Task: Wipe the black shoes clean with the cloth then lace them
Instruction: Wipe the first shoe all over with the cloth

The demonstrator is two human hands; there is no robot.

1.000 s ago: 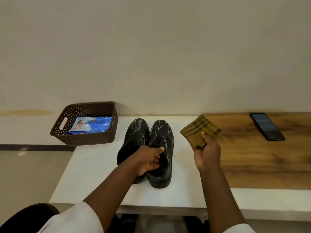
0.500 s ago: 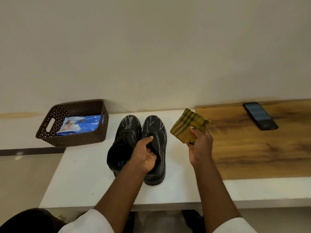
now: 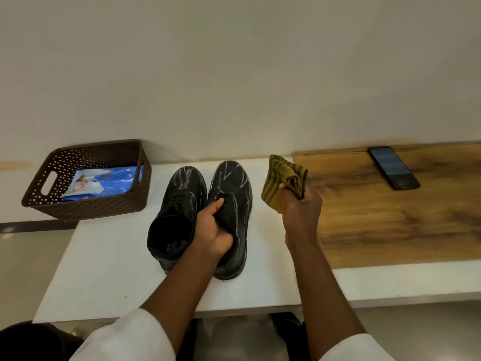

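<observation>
In the head view, the left hand [image 3: 212, 231] has slid from resting on the right-side black leather shoe [image 3: 232, 204] into its opening, gripping the collar. The right hand [image 3: 299, 208] still clutches the folded yellow checked cloth [image 3: 279, 178], raised just right of both shoes on the white bench [image 3: 109, 269]. White streaks remain, so wiping likely starts now.

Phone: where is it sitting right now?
In the head view the phone lies flat at far right on the wooden board, near the wall, well clear of the right hand holding the cloth.
</observation>
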